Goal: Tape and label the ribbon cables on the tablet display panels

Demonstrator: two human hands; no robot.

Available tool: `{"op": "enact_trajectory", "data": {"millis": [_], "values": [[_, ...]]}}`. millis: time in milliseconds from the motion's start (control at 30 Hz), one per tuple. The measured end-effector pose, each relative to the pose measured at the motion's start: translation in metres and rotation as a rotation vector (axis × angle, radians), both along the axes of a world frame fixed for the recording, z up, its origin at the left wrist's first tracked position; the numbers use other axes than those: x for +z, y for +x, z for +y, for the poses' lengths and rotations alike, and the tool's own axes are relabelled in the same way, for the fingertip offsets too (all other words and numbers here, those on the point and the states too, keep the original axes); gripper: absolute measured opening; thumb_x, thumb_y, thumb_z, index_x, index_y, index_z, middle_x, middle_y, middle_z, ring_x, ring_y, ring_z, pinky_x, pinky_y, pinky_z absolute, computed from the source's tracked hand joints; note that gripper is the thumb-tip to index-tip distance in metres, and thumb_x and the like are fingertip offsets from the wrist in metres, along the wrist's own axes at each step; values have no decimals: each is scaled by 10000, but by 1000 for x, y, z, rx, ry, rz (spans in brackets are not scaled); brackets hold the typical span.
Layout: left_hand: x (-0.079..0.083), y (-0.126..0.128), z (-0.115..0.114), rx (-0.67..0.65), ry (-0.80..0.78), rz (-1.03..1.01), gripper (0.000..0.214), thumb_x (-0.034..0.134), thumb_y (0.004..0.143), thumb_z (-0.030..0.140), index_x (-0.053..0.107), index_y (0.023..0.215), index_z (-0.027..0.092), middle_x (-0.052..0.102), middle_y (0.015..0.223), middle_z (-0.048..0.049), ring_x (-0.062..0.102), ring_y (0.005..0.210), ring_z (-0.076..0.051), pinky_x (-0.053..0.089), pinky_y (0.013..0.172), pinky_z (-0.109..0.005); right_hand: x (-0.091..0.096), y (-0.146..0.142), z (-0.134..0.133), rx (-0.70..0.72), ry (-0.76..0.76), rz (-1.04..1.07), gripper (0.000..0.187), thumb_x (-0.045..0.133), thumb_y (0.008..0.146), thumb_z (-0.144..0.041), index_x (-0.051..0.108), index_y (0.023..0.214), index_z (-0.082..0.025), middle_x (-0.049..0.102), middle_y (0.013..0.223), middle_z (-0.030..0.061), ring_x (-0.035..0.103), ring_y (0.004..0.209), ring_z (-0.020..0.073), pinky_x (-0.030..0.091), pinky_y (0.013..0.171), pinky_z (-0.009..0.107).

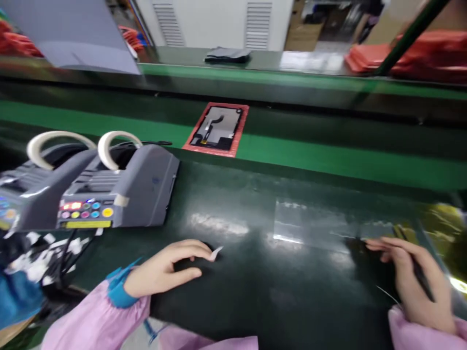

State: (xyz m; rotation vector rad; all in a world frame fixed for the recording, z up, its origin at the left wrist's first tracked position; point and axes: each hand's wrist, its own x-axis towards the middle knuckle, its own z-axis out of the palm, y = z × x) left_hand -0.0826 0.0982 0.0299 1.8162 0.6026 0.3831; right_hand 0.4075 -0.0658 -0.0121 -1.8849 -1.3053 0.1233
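My left hand (168, 270) rests on the dark green bench mat (241, 291), fingers curled, pinching a small white piece of tape (216, 253) at its fingertips. My right hand (412, 277) lies at the right, fingers closed around a thin dark tool (419, 272) like tweezers, its tip near a clear plastic sheet (310, 223) lying flat on the mat. Both arms wear pink sleeves. A red tray (217, 129) carrying a grey and black flat part sits on the green conveyor belt beyond.
Two grey tape dispensers (120, 189) with white tape rolls stand at the left, with cut tape bits and cables before them. The green conveyor belt (328, 160) runs across. Red trays (368, 56) are stacked far right; a dark item (226, 55) lies on the far shelf.
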Motion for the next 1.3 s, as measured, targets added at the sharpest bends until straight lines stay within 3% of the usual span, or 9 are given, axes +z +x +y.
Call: {"op": "enact_trajectory", "data": {"millis": [167, 267, 367, 633, 867, 1033, 1133, 1200, 1300], "values": [[-14, 75, 23, -156, 68, -36, 471, 603, 974, 219, 618, 1442, 172, 810, 1054, -111, 730, 755, -123, 485, 591, -163, -30, 5, 8, 295, 13, -345, 283, 527, 1028, -504, 681, 1099, -277, 794, 1222, 91, 768, 1078, 331, 580, 902, 512], [-25, 100, 35, -201, 96, 48, 570, 573, 946, 184, 550, 1513, 231, 816, 1066, -53, 629, 546, -56, 435, 539, -152, -51, 8, 23, 311, 45, -430, 323, 520, 1009, -561, 669, 1094, -287, 783, 1260, 102, 768, 1073, 353, 566, 904, 555], [-31, 114, 41, -200, 65, 67, 640, 523, 953, 153, 462, 1577, 281, 811, 1080, -23, 639, 514, -46, 440, 544, -147, -57, 9, 39, 309, 37, -425, 274, 506, 1010, -516, 663, 1097, -310, 781, 1272, 84, 767, 1085, 346, 556, 944, 577], [-31, 117, 47, -223, -34, -25, 568, 504, 985, 162, 504, 1545, 258, 785, 1050, -67, 670, 612, -75, 459, 531, -142, -38, 6, 98, 322, 22, -360, 171, 537, 1009, -344, 662, 1108, -281, 795, 1210, 92, 780, 1048, 307, 602, 938, 534], [-34, 108, 66, -187, -275, -126, 589, 484, 1111, 357, 250, 1645, 436, 703, 1174, -77, 718, 892, -154, 585, 718, -233, -14, -9, 90, 248, -6, -269, 154, 543, 1025, -284, 690, 1071, -282, 779, 1281, 88, 748, 1171, 285, 582, 1009, 498], [-34, 109, 79, -147, -352, -167, 612, 503, 1107, 428, 225, 1652, 401, 713, 1140, -87, 724, 944, -198, 590, 822, -317, -7, -1, 84, 34, 150, 173, 226, 481, 1073, -438, 628, 1097, -268, 816, 1099, 98, 787, 932, 236, 639, 804, 395], [-35, 109, 80, -135, -382, -169, 648, 519, 1096, 466, 197, 1652, 381, 703, 1139, -94, 722, 956, -211, 583, 834, -339, -9, 12, 85, -55, 207, 232, 334, 335, 1103, -500, 568, 1127, -262, 817, 1029, 115, 788, 851, 234, 640, 725, 392], [-36, 109, 80, -140, -374, -180, 647, 515, 1096, 476, 189, 1646, 379, 692, 1140, -95, 717, 961, -211, 578, 834, -342, -10, 22, 86, -51, 206, 186, 347, 316, 1102, -511, 552, 1157, -262, 810, 1085, 132, 792, 950, 246, 645, 806, 432], [-37, 109, 79, -149, -362, -188, 636, 509, 1099, 470, 179, 1636, 382, 683, 1138, -90, 710, 963, -204, 570, 831, -340, -11, 34, 84, 26, 130, 71, 313, 577, 1001, -541, 616, 1139, -262, 773, 1261, 141, 720, 1231, 292, 567, 1062, 526]]}}
